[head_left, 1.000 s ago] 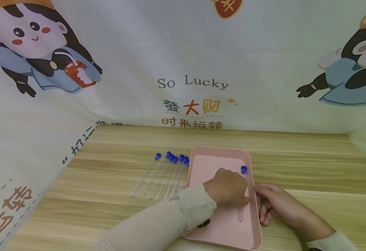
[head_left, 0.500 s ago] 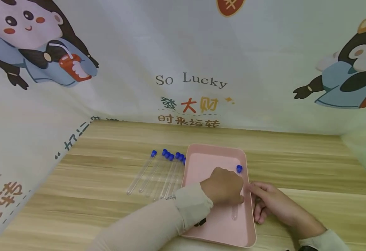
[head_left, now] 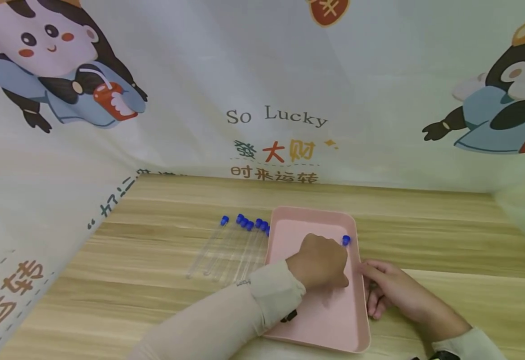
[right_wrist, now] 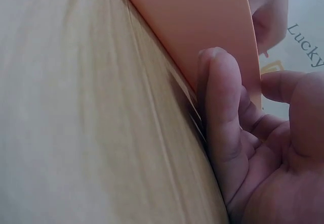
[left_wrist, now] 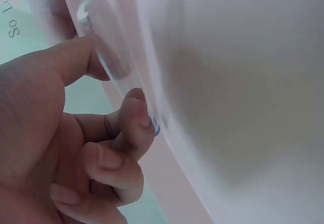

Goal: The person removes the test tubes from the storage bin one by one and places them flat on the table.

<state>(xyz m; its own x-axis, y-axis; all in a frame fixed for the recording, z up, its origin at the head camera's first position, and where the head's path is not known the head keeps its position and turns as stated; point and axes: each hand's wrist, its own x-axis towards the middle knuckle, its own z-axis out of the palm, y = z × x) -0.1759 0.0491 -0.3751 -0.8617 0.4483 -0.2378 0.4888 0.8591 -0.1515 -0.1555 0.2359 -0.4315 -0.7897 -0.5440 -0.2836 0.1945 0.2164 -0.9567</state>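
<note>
In the head view my left hand (head_left: 320, 261) reaches into the pink tray (head_left: 309, 345) and pinches a clear test tube (left_wrist: 109, 37) with a blue cap (head_left: 346, 240). The left wrist view shows the thumb and index finger on the tube, its rounded end nearest the camera and a bit of blue past the fingertips. The hand hides most of the tube from above. My right hand (head_left: 393, 290) is at the tray's right side. In the right wrist view its thumb touches the rim and its loosely bent fingers rest by the outer wall, low against the table.
Several more blue-capped test tubes (head_left: 206, 250) lie side by side on the wood-grain table (head_left: 424, 230), left of the tray. The tray's left wall overlaps the nearest caps in this view. A printed cloth (head_left: 276, 65) rises behind and at both sides.
The tube's rounded end, seen flat near the tray's right wall before, has swung left and up under my left hand. The right hand keeps its place at the tray.
</note>
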